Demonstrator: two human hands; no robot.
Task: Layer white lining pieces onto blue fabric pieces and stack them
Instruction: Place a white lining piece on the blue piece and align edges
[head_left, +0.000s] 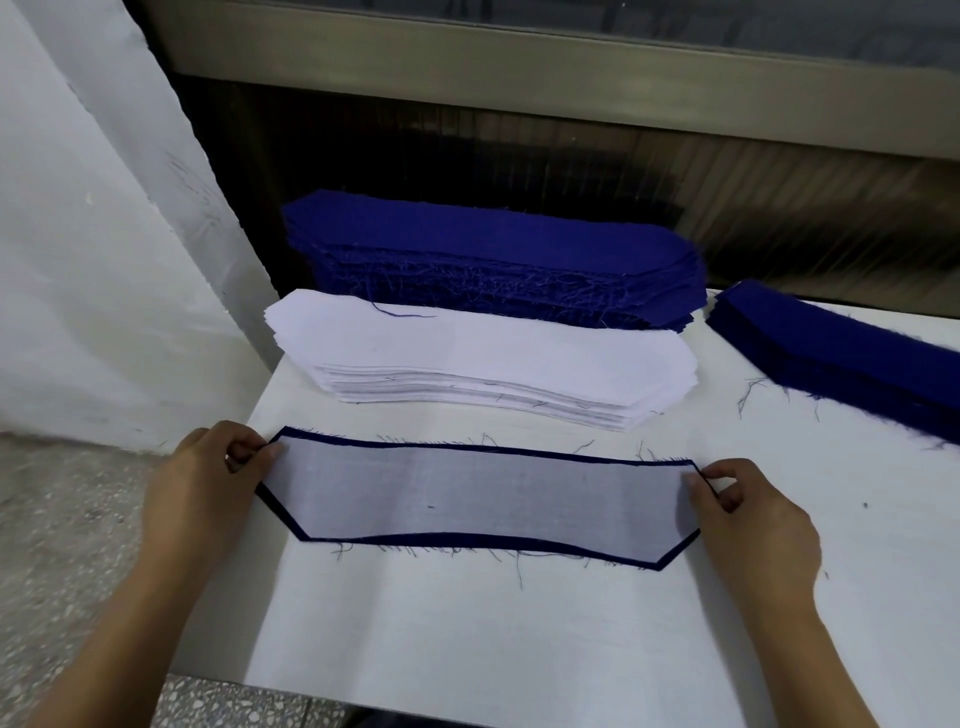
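A thin white lining piece (478, 499) lies on a blue fabric piece (457, 540) on the white table (467, 634); only a narrow blue border shows around it. My left hand (208, 483) pinches the layered pair at its left end. My right hand (753, 519) pinches the right end. Behind lies a stack of white lining pieces (467, 358), and behind that a tall stack of blue fabric pieces (493, 260).
A second, lower stack of blue pieces (841, 358) sits at the right of the table. Loose blue threads are scattered on the tabletop. A white wall (93, 234) stands at the left, a speckled floor (62, 545) below it, and a dark window ledge behind.
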